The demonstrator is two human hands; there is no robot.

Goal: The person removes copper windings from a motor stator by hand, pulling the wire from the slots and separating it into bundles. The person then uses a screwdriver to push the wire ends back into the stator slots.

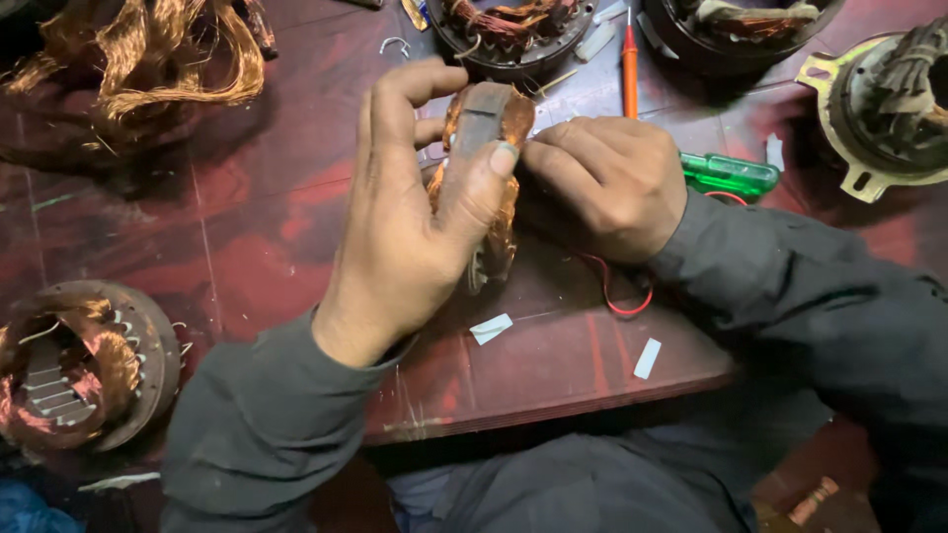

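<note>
Over the middle of the red bench (247,237) I grip the copper coil (494,212) in my left hand (410,227), thumb pressing its grey former, while my right hand (607,183) pinches its edge. I judge the winding is being shaped; next needs firm, even pressure.

Left hand (415,207) fingers curled, thumb pressing; right hand (607,183) fisted; hands touching.

Loose copper wire tangle (168,54) far left on the red desk (267,227). Wound stator (79,360) at the near left edge. Orange screwdriver (630,64) and green-handled tool (729,175) beyond; white paper slips (491,328) scattered (several small). Cream motor housing (879,109) far right.
</note>
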